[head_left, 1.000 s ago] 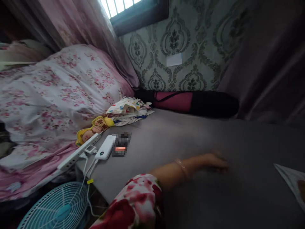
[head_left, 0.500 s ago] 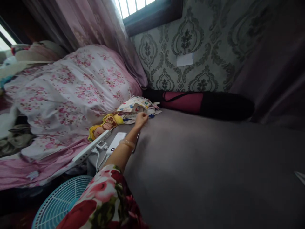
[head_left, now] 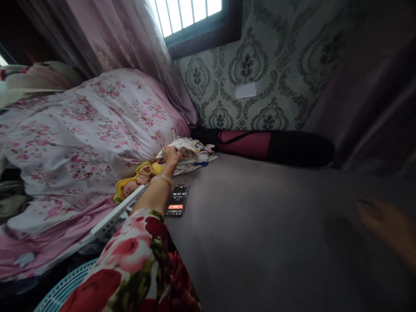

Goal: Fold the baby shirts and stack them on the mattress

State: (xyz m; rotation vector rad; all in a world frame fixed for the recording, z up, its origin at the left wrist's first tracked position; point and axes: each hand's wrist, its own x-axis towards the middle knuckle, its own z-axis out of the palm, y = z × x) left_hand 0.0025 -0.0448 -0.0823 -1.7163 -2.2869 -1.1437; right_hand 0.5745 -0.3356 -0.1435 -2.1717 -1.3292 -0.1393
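My left hand (head_left: 171, 154) reaches out to the pile of folded cloth by the bedding, fingers curled at the near-left edge of a white cloth with a colourful print (head_left: 191, 149). The fingers look closed on that cloth, though the hand partly covers the contact. Below my wrist, a phone (head_left: 176, 203) lies face up with a timer on its lit screen. A yellow plush toy with a bear's face (head_left: 131, 185) is just left of my forearm. My right hand (head_left: 383, 223), smeared by motion, hovers over the grey sheet at the far right; its fingers are unclear.
A black and maroon long bag (head_left: 245, 143) lies along the patterned wall. Floral bedding (head_left: 113, 125) is heaped on the left. A white power strip (head_left: 113, 212) runs beside my arm, partly hidden. The blue fan grille (head_left: 61, 288) sits at bottom left, below the grey sheet (head_left: 260, 225).
My left hand has moved left from the pile's front edge onto the printed cloth. My right hand has come into view at the right. The phone screen now shows; my forearm covers the power bank.
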